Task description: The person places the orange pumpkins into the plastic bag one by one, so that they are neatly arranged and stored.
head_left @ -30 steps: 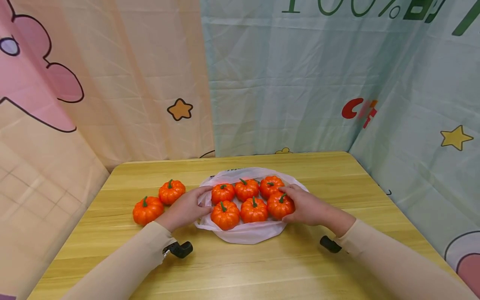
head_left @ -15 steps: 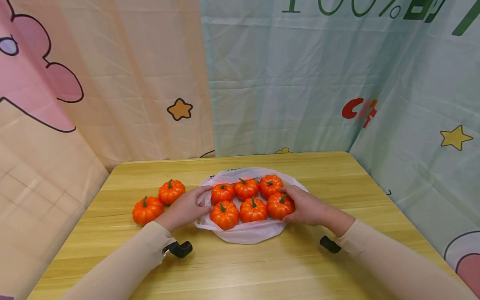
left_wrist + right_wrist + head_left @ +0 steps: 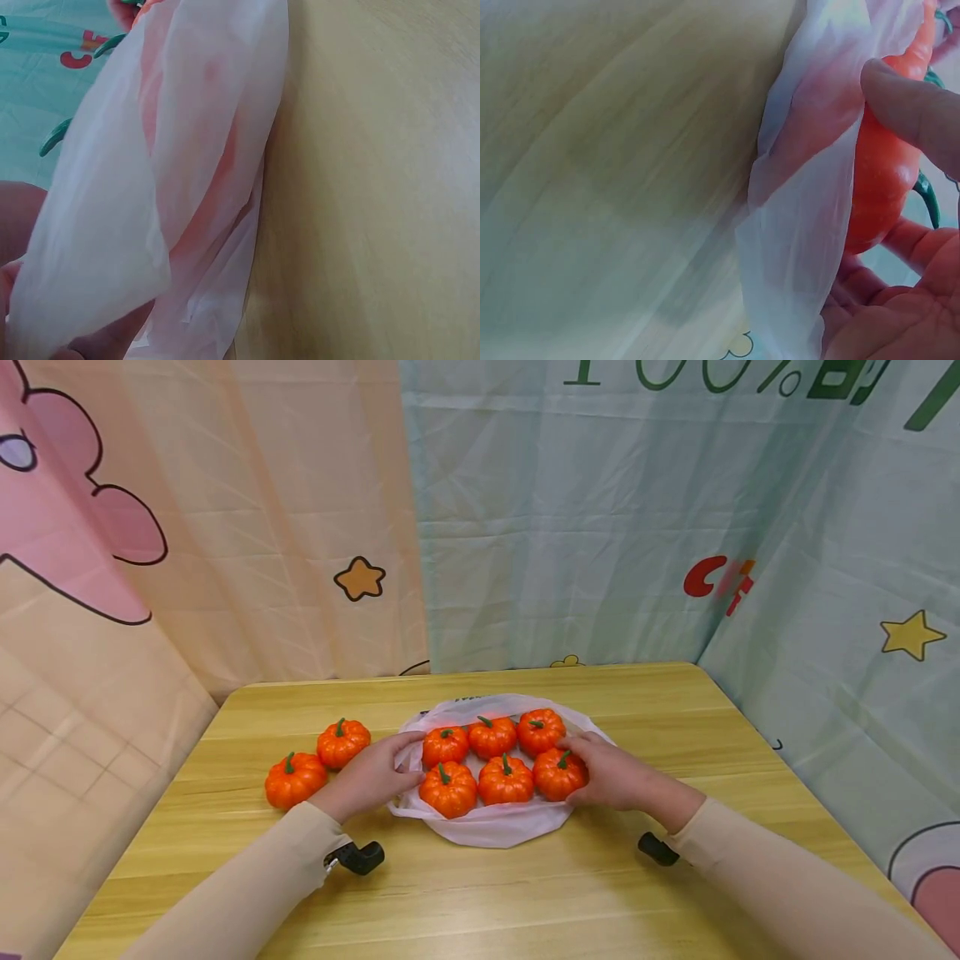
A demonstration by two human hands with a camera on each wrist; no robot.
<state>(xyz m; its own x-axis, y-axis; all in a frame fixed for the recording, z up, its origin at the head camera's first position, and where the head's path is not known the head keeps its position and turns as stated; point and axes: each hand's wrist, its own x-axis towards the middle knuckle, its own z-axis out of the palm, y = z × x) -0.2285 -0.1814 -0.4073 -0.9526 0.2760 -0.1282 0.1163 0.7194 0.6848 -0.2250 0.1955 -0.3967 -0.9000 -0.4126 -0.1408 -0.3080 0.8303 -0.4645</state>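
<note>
A thin white plastic bag (image 3: 501, 833) lies spread in the middle of the table, its mouth folded open around several orange toy pumpkins with green stems. My right hand (image 3: 618, 772) holds the front right pumpkin (image 3: 557, 783) inside the bag; in the right wrist view the thumb (image 3: 907, 101) lies on its near side, and fingers reach behind it. My left hand (image 3: 375, 778) grips the bag's left rim. Translucent film (image 3: 97, 210) covers part of that hand in the left wrist view, so its fingertips are partly hidden.
Two more pumpkins, one nearer (image 3: 294, 782) and one farther back (image 3: 342, 743), sit on the wooden table (image 3: 480, 910) left of the bag, close to my left hand. Printed cloth (image 3: 555, 543) hangs behind the table and along both sides.
My right hand has shifted very slightly left with the front right pumpkin. The pumpkins in the bag have moved a touch with it. My left hand stays in place.
</note>
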